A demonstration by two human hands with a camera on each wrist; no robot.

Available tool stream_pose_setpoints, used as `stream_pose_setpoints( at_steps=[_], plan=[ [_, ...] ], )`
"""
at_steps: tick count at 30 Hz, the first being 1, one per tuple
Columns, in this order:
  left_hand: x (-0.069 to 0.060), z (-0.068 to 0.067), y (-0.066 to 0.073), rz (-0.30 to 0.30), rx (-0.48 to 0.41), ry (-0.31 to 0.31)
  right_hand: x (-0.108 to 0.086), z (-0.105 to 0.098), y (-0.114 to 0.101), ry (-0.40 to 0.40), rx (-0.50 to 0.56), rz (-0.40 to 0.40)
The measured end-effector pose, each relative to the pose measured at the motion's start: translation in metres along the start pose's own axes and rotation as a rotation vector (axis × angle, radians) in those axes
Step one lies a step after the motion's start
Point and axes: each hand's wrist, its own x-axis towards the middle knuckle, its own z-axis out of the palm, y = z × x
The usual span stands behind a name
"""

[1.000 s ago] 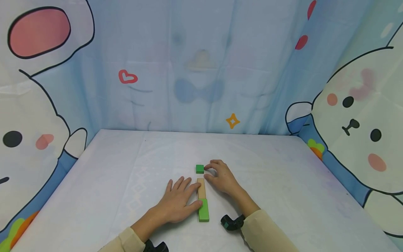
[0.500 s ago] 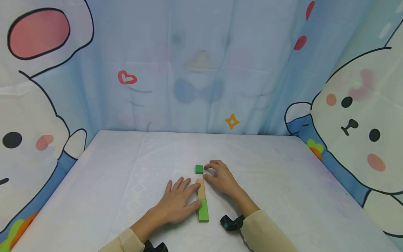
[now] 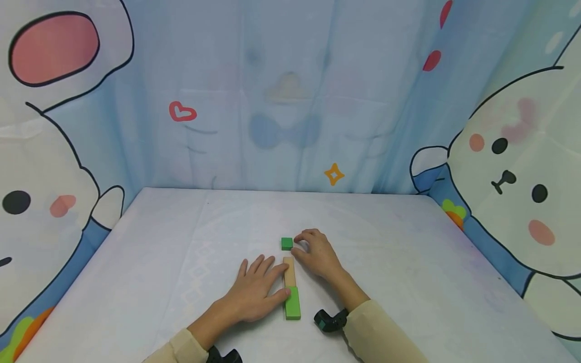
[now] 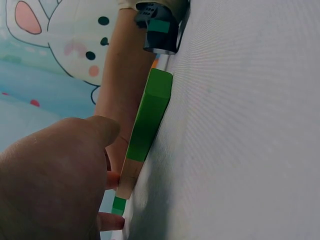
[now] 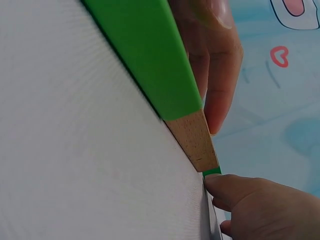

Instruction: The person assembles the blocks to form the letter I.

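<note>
In the head view, a light green block (image 3: pixel 292 304) and a natural wood block (image 3: pixel 289 272) lie end to end on the white table. Just beyond them, across a small gap, sits a dark green cube (image 3: pixel 287 244). My left hand (image 3: pixel 256 295) lies left of the row with fingers spread; its thumb touches the light green block and its index finger the wood block. On the other side, my right hand (image 3: pixel 317 256) has bent fingers, with index finger and thumb tips close by the cube's right side. Whether they touch it, I cannot tell.
The white table (image 3: pixel 390 242) extends around the hands to a blue printed curtain (image 3: pixel 204 60) behind. Black wrist cameras, one by the right sleeve (image 3: pixel 330 321) and one by the left sleeve (image 3: pixel 181 348), sit low near the table.
My right hand has shifted slightly left, its thumb tip closer to the gap between cube and wood block. The left hand and the blocks look unmoved.
</note>
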Motion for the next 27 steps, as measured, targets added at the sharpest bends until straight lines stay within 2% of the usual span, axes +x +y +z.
stream_pose_setpoints(
  at_steps=[16,27],
  plan=[
    [0.001,0.000,0.001,-0.004,0.003,0.008,-0.006,-0.004,0.002,-0.051,0.031,0.020],
    [0.001,-0.001,0.000,-0.026,-0.048,0.017,-0.013,-0.012,0.004,-0.068,0.050,0.012]
  ],
)
